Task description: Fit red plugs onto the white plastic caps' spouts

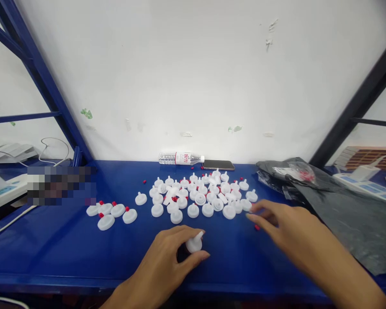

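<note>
My left hand point(173, 257) grips a white disc-shaped part with a spout point(194, 243) between thumb and fingers, near the front of the blue table. To the right, my right hand point(270, 219) has its fingertips at the right edge of a pile of similar white parts point(200, 198); whether anything is between its thumb and fingers cannot be made out. A small red cap point(257, 227) lies just below those fingertips. More red caps are scattered among the white parts. At the left, several white discs point(106, 222) have red caps on them.
A clear water bottle point(182, 158) lies on its side by the wall, beside a phone point(218, 165). Black plastic bags point(334, 214) cover the table's right side. Power strips point(14, 189) and cables are at both sides, and metal frame posts rise left and right.
</note>
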The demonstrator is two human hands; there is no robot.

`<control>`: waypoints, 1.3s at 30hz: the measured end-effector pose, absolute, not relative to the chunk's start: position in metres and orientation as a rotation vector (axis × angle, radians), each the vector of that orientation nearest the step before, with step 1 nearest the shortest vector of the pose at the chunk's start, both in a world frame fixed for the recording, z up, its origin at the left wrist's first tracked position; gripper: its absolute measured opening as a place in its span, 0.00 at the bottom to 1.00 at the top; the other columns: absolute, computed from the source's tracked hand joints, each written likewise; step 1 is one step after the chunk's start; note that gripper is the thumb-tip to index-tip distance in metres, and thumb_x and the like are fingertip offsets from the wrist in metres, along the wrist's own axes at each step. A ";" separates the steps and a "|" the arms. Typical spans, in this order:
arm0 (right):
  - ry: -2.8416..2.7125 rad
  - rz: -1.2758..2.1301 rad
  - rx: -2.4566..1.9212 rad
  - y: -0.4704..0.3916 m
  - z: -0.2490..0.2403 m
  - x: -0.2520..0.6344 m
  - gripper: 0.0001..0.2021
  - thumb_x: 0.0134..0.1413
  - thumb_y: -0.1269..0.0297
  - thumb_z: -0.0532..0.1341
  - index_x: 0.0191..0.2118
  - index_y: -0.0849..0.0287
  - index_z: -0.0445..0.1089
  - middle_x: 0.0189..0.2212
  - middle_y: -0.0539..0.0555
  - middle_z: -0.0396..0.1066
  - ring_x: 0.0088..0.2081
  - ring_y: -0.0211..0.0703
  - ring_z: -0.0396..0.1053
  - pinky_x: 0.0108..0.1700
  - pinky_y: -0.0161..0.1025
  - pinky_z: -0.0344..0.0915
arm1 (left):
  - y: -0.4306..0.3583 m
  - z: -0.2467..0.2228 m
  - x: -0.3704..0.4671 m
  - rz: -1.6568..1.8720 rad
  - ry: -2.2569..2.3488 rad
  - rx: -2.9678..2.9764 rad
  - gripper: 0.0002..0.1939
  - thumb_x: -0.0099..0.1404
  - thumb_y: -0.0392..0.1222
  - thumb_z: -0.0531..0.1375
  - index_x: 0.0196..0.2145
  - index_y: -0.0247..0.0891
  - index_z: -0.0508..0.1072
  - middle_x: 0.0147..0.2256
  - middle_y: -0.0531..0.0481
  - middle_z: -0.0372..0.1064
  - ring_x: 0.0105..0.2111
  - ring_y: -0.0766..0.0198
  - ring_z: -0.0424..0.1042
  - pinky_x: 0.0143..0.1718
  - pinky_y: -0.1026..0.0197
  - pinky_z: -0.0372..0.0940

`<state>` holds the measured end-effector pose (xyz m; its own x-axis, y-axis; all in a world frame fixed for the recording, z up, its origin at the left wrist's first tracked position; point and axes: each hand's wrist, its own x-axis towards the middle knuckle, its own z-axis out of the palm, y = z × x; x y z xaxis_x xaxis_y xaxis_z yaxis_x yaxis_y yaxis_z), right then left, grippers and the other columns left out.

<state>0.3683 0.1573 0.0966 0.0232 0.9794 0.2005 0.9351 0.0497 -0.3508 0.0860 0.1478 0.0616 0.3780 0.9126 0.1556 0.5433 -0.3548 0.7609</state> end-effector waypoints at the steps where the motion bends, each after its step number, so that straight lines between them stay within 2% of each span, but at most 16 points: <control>1: -1.909 0.138 -2.017 0.160 0.092 0.380 0.11 0.62 0.52 0.62 0.38 0.48 0.81 0.34 0.57 0.83 0.36 0.59 0.80 0.37 0.46 0.69 | 0.148 0.060 0.087 0.770 1.237 2.032 0.17 0.68 0.52 0.66 0.52 0.47 0.80 0.45 0.51 0.81 0.37 0.62 0.76 0.28 0.63 0.60; 3: -1.862 0.194 -2.166 0.164 0.087 0.394 0.12 0.60 0.51 0.63 0.36 0.49 0.81 0.33 0.58 0.82 0.36 0.60 0.80 0.37 0.47 0.69 | 0.149 0.058 0.088 0.763 1.216 2.043 0.17 0.69 0.52 0.66 0.52 0.48 0.80 0.46 0.52 0.80 0.38 0.62 0.75 0.29 0.64 0.60; 6: -1.864 0.344 -2.255 0.171 0.086 0.395 0.11 0.59 0.50 0.64 0.36 0.48 0.81 0.35 0.57 0.82 0.39 0.60 0.80 0.38 0.48 0.68 | 0.150 0.057 0.087 0.770 1.216 2.037 0.16 0.70 0.51 0.64 0.53 0.49 0.80 0.46 0.52 0.78 0.33 0.65 0.71 0.26 0.64 0.58; 10: -1.912 0.431 -2.250 0.177 0.088 0.382 0.07 0.57 0.58 0.64 0.33 0.46 0.80 0.34 0.53 0.81 0.36 0.56 0.79 0.34 0.45 0.66 | 0.152 0.059 0.086 0.783 1.240 2.016 0.16 0.70 0.52 0.64 0.53 0.49 0.80 0.43 0.52 0.75 0.27 0.67 0.65 0.25 0.64 0.56; 16: -1.919 0.382 -2.211 0.175 0.091 0.372 0.09 0.60 0.62 0.60 0.32 0.49 0.78 0.33 0.57 0.80 0.36 0.60 0.79 0.33 0.45 0.62 | 0.152 0.062 0.087 0.780 1.260 1.985 0.18 0.68 0.53 0.66 0.53 0.47 0.80 0.40 0.53 0.77 0.27 0.67 0.64 0.27 0.63 0.57; 18: -1.945 0.417 -2.118 0.175 0.095 0.365 0.09 0.63 0.61 0.59 0.35 0.49 0.77 0.35 0.55 0.81 0.37 0.56 0.79 0.35 0.44 0.65 | 0.151 0.062 0.087 0.780 1.268 1.976 0.18 0.68 0.53 0.66 0.53 0.47 0.80 0.39 0.53 0.77 0.27 0.67 0.64 0.28 0.63 0.57; 21: -1.943 0.591 -1.758 0.174 0.103 0.346 0.09 0.67 0.59 0.59 0.44 0.46 0.78 0.40 0.50 0.83 0.43 0.47 0.79 0.45 0.41 0.69 | 0.150 0.064 0.086 0.766 1.281 1.963 0.18 0.67 0.53 0.67 0.52 0.47 0.80 0.39 0.54 0.78 0.27 0.66 0.64 0.30 0.63 0.58; 24: -1.886 0.734 -1.438 0.169 0.110 0.320 0.11 0.67 0.57 0.62 0.49 0.45 0.80 0.45 0.46 0.83 0.46 0.44 0.78 0.49 0.39 0.69 | 0.150 0.065 0.086 0.752 1.307 1.938 0.21 0.67 0.53 0.67 0.55 0.47 0.79 0.36 0.54 0.77 0.28 0.65 0.65 0.30 0.63 0.58; 28: -1.876 0.879 -1.289 0.163 0.113 0.293 0.07 0.66 0.60 0.64 0.42 0.44 0.82 0.40 0.42 0.83 0.42 0.39 0.79 0.46 0.35 0.70 | 0.151 0.064 0.087 0.748 1.296 1.899 0.27 0.67 0.52 0.66 0.62 0.50 0.71 0.38 0.56 0.78 0.25 0.67 0.65 0.28 0.64 0.59; 32: -1.865 1.032 -1.207 0.161 0.110 0.285 0.06 0.65 0.65 0.66 0.37 0.48 0.81 0.35 0.42 0.82 0.41 0.39 0.80 0.46 0.34 0.71 | 0.153 0.064 0.086 0.743 1.262 1.874 0.31 0.67 0.50 0.66 0.65 0.52 0.64 0.44 0.59 0.79 0.23 0.70 0.63 0.26 0.65 0.58; 39: -1.818 1.101 -1.166 0.163 0.109 0.282 0.05 0.63 0.66 0.67 0.35 0.50 0.80 0.35 0.42 0.83 0.40 0.39 0.81 0.44 0.33 0.72 | 0.151 0.061 0.084 0.780 1.219 1.854 0.33 0.68 0.50 0.66 0.66 0.55 0.61 0.46 0.60 0.80 0.26 0.69 0.67 0.25 0.65 0.57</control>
<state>0.2821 0.1627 0.1088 -0.3479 0.9310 0.1103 0.3337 0.2329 -0.9134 0.0845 0.1511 0.0613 0.3549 0.9317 0.0778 0.4607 -0.2467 0.8525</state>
